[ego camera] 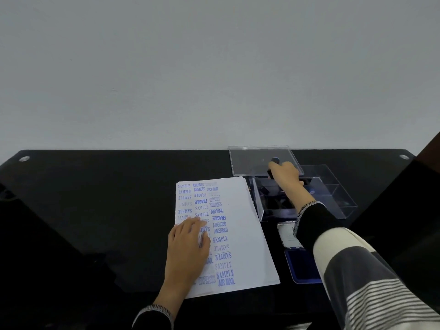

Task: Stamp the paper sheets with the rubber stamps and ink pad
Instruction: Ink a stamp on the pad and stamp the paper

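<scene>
My left hand [188, 241] lies flat on the paper [238, 234], which is thin and will slide. The ink pad [298, 265] sits just right of it. Beyond, my right hand [284, 173] grips a stamp [275, 160] by its rigid, light handle over the box [333, 194].

Head view: I have just the one camera, worn on the person's head — no second view to share any of the scene.
Facing: forward and down over the black table [95, 198], the pale wall [214, 67] filling the upper half.
Nearness: close — both forearms run in from the bottom edge.
Near the grip: the right hand [284, 173] closes round a stamp [273, 163] right of centre; the table's far edge runs just behind it.
Lens: wide-angle, edges bowed.
</scene>
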Demonstrator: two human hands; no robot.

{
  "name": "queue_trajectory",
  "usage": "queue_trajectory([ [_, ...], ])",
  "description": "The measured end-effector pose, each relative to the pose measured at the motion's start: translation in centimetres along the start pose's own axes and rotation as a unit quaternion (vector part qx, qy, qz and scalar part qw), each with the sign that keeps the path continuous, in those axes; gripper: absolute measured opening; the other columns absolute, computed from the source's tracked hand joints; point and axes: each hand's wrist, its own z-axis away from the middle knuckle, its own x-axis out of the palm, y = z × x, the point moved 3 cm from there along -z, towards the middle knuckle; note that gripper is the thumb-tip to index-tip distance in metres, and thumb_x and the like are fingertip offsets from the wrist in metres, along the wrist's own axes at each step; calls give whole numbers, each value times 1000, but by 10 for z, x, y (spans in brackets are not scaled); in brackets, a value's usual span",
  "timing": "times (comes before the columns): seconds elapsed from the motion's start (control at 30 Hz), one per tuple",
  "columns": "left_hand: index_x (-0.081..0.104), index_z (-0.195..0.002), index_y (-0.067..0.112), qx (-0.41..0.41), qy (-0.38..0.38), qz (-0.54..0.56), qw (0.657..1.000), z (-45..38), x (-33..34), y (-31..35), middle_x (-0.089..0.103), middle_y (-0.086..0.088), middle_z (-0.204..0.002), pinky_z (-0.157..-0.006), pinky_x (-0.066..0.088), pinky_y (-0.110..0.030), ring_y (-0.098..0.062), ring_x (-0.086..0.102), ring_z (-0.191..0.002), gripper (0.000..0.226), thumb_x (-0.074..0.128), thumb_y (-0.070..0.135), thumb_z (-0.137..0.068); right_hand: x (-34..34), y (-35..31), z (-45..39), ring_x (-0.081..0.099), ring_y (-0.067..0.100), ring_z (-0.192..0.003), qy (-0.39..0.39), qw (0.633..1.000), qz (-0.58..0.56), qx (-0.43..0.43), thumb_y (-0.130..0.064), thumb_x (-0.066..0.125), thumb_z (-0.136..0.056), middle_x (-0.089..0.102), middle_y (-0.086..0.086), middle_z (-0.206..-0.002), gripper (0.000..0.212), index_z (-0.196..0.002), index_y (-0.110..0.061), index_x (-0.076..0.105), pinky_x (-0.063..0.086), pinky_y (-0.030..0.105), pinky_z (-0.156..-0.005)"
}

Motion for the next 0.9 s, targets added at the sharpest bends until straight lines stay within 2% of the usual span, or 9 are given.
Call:
queue_trajectory([
  [0.1, 60, -123, 22, 1, 1, -2, 1000, 0, -1, 0, 56, 9, -128, -111, 27, -32, -10, 47, -124, 31, 54, 28, -94, 3, 1, 9, 48, 20, -79, -14, 998, 30, -45, -38, 32, -98, 60, -1, -67, 42, -76, -10, 55, 24, 44, -100],
  [0.17, 59, -124, 22, 2, 1, -4, 1000, 1, -1, 1, 56, 9, -128, -112, 26, -31, -9, 46, -124, 31, 53, 29, -94, 5, 2, 15, 44, 12, -67, -15, 997, 47, -65, -37, 30, -100, 57, -2, -62, 46, -68, -12, 51, 22, 41, -96],
  [0.4, 58, -125, 22, 1, 3, -4, 1000, 0, 1, -1, 55, 9, -129, -112, 25, -30, -9, 45, -125, 32, 52, 30, -95, 13, 8, 15, 48, 25, -90, -11, 994, 64, -86, -33, 30, -99, 54, -4, -65, 40, -65, -17, 44, 21, 45, -102],
  [0.47, 58, -125, 23, 3, 6, -4, 1000, 0, 0, 0, 55, 10, -129, -112, 25, -29, -8, 45, -124, 31, 52, 30, -95, 13, 9, 16, 51, 17, -81, 0, 996, 18, -82, -32, 34, -98, 57, -5, -66, 36, -67, -18, 44, 22, 39, -90],
  [0.53, 59, -124, 22, 6, 8, -2, 1000, 0, -1, 1, 55, 9, -128, -111, 25, -29, -9, 46, -124, 31, 52, 29, -95, 10, 8, 19, 47, 11, -73, 16, 996, -36, -83, -31, 39, -98, 58, -7, -69, 31, -72, -17, 48, 22, 36, -84],
  [0.6, 59, -124, 21, 9, 8, -6, 1000, 0, -1, 1, 56, 9, -128, -110, 24, -28, -9, 46, -123, 31, 53, 28, -94, 7, 9, 23, 49, 14, -75, 23, 990, -90, -104, -31, 46, -97, 60, -6, -76, 26, -81, -14, 57, 31, 34, -82],
  [0.67, 60, -121, 20, 15, 9, -10, 1000, 1, -1, 2, 57, 7, -125, -109, 26, -29, -11, 48, -121, 29, 54, 27, -94, 2, 10, 33, 51, 11, -74, 13, 979, -162, -121, -30, 52, -96, 59, -3, -79, 22, -89, -11, 62, 38, 27, -70],
  [0.77, 64, -110, 19, 39, 19, -11, 999, 0, -4, 6, 62, 6, -112, -98, 39, -31, -13, 56, -105, 19, 58, 23, -92, -8, 17, 54, 56, 8, -81, 2, 965, -236, -117, -30, 60, -92, 64, 0, -89, 19, -95, -12, 65, 42, 19, -66],
  [0.9, 65, -90, 19, 69, 24, -64, 995, -1, -9, 13, 62, 7, -91, -69, 46, -30, -14, 55, -78, 3, 65, 20, -88, -23, 45, 85, 59, 8, -83, -27, 961, -257, -100, -32, 63, -91, 65, -2, -89, 17, -93, -15, 64, 46, 21, -73],
])
